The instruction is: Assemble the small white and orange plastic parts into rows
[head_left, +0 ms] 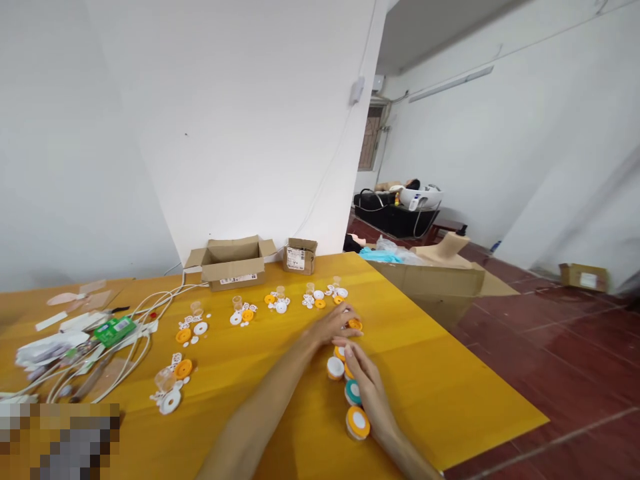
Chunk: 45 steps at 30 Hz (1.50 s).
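Observation:
Near the middle of the yellow table (415,387), my left hand (337,325) curves over a jar with an orange lid (355,325), its fingers wrapped round it. Just nearer, my right hand (365,373) lies with fingers extended along a group of small lidded jars. The group has a white-lidded jar (335,368), a teal-lidded jar (353,393) and a separate orange-lidded jar (358,423) closest to me. Other orange lids are partly hidden by my right hand. Whether that hand grips any jar is not visible.
Clusters of clear cups, orange and white rings and small white parts (243,315) dot the table. At the back stand an open cardboard box (235,270) and a smaller box (300,257). White cables (145,313) and a green packet (115,331) lie left. A large carton (430,287) stands beyond the right edge.

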Each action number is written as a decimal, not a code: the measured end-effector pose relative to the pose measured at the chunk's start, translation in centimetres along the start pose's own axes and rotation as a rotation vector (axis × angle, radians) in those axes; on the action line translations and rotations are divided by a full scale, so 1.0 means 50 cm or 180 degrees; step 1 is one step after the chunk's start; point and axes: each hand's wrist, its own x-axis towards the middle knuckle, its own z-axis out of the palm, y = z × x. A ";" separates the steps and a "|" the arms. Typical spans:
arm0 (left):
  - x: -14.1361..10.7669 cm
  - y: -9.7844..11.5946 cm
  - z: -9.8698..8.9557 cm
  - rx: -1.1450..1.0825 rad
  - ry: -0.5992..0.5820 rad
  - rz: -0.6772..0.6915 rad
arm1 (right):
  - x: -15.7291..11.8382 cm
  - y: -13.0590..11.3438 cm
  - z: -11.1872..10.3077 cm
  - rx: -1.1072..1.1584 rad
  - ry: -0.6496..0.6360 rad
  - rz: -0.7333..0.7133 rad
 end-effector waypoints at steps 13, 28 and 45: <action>0.020 0.011 0.004 -0.1043 0.0219 -0.0021 | 0.105 0.035 -0.080 -0.1229 0.0456 -0.1286; -0.107 0.022 -0.043 -0.1634 0.1746 -0.0964 | 0.212 0.052 -0.049 -0.3810 -0.0466 -0.2623; -0.173 0.061 -0.041 -0.1401 0.1366 -0.1084 | 0.265 0.089 -0.117 -0.3838 -0.0254 -0.2202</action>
